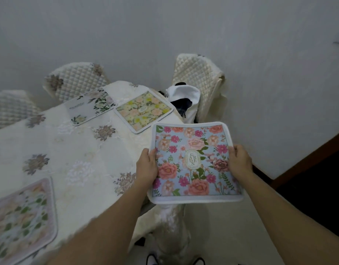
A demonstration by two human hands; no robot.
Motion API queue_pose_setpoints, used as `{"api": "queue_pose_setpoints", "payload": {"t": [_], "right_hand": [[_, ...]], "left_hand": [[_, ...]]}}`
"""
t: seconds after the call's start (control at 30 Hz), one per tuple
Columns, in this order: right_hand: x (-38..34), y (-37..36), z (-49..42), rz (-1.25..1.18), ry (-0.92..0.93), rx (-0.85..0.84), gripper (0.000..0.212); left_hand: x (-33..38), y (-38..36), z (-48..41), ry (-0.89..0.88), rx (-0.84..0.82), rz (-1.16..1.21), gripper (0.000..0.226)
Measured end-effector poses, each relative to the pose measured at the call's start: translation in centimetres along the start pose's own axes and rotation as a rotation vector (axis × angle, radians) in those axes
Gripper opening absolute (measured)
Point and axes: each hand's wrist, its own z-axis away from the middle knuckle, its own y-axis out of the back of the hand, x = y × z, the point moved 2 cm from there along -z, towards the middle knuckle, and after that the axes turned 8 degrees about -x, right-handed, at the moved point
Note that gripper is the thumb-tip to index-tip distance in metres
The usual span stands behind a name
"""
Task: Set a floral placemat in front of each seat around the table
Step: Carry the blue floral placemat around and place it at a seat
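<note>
A square blue fabric placemat printed with pink and peach roses and edged in white (194, 162) is held in the air at about four o'clock in the view, hanging past the near right corner of the table (69, 150), which is covered by a cream embroidered cloth. The left hand (146, 165) pinches the mat's left edge, thumb on the printed face and fingers tucked under; the right hand (239, 161) pinches the right edge the same way. Neither hand is spread flat.

Three other mats already lie on the table: a pale white mat with green leaves (90, 106) at eleven o'clock, a yellow-and-peach flowered mat (144, 110) at twelve, and a faded pastel flowered mat (23, 217) at eight o'clock. Quilted cream chair covers (196, 73) stand beyond the far end.

The blue mat looks light and soft yet keeps its shape between the two grips, sagging only a little, so it probably has some padding. Holding it at opposite edges, as now, seems the sound choice; one corner alone would likely let it droop and fold. It is not fragile, and the fabric should not slip. It would likely lie flat if lowered level onto the cloth at an unset seat.
</note>
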Motion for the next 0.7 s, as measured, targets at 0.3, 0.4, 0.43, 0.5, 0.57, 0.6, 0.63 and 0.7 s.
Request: {"api": "queue_pose_setpoints", "payload": {"t": [0.3, 0.4, 0.43, 0.5, 0.57, 0.6, 0.63, 0.7], "right_hand": [[-6.4, -7.9, -3.7, 0.026, 0.19, -0.187, 0.03], [-9.0, -11.3, -4.8, 0.043, 0.256, -0.255, 0.03], [-10.0, -12.5, -5.1, 0.048, 0.282, -0.275, 0.03], [-11.9, -14.8, -5.5, 0.054, 0.332, -0.3, 0.029], [-13.6, -17.1, -5.9, 0.086, 0.374, -0.312, 0.028], [-14.4, -18.3, -6.0, 0.108, 0.389, -0.322, 0.029], [-15.1, -19.4, -6.1, 0.129, 0.4, -0.335, 0.029], [-16.1, -21.7, -6.4, 0.156, 0.408, -0.358, 0.03]], "left_hand": [[-3.9, 6.8, -0.4, 0.138, 0.226, 0.084, 0.034], [-5.6, 9.2, -0.6, 0.169, 0.294, 0.128, 0.034], [-6.2, 10.0, -0.7, 0.176, 0.317, 0.143, 0.034], [-7.7, 11.5, -1.1, 0.202, 0.361, 0.166, 0.034], [-9.1, 13.1, -1.4, 0.218, 0.411, 0.192, 0.033], [-9.8, 13.8, -1.6, 0.226, 0.429, 0.203, 0.032], [-10.4, 14.5, -1.8, 0.232, 0.443, 0.212, 0.031], [-11.7, 15.9, -2.2, 0.257, 0.467, 0.223, 0.03]]}}
